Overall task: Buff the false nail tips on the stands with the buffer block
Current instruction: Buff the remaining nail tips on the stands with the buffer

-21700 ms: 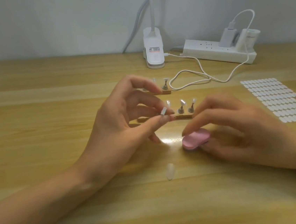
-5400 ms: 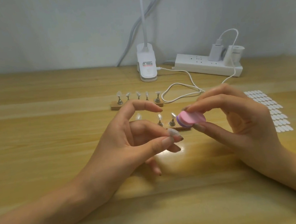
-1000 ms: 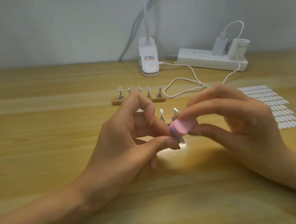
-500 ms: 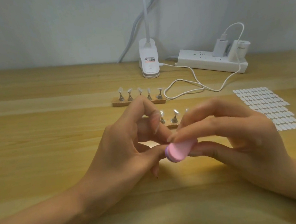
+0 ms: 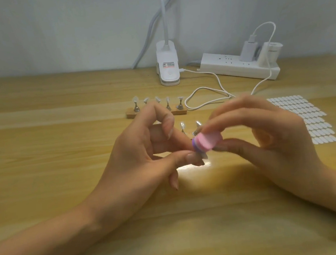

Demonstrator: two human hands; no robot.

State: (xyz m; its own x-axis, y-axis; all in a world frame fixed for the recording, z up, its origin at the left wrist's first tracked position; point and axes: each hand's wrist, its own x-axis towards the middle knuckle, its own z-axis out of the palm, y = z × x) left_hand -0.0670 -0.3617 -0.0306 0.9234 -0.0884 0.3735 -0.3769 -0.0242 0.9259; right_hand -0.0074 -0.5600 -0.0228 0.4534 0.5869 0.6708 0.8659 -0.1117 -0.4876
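My left hand (image 5: 145, 160) pinches a clear false nail tip (image 5: 203, 155) between thumb and fingers above the table. My right hand (image 5: 267, 137) grips the pink and purple buffer block (image 5: 207, 142) between thumb and fingers and holds it against that tip. Behind my hands, a far wooden stand (image 5: 182, 111) carries several nail tips on metal pegs. A nearer stand is mostly hidden by my fingers; two of its tips (image 5: 189, 125) show above them.
A white clip lamp (image 5: 168, 69) and a white power strip (image 5: 237, 67) with chargers sit at the back by the wall. A white cable (image 5: 205, 96) loops on the wooden table. A sheet of white adhesive tabs (image 5: 307, 119) lies at the right.
Over the last second the buffer block dipped down toward the table and came back up against the pinched tip. My left hand kept its pinch and barely moved.
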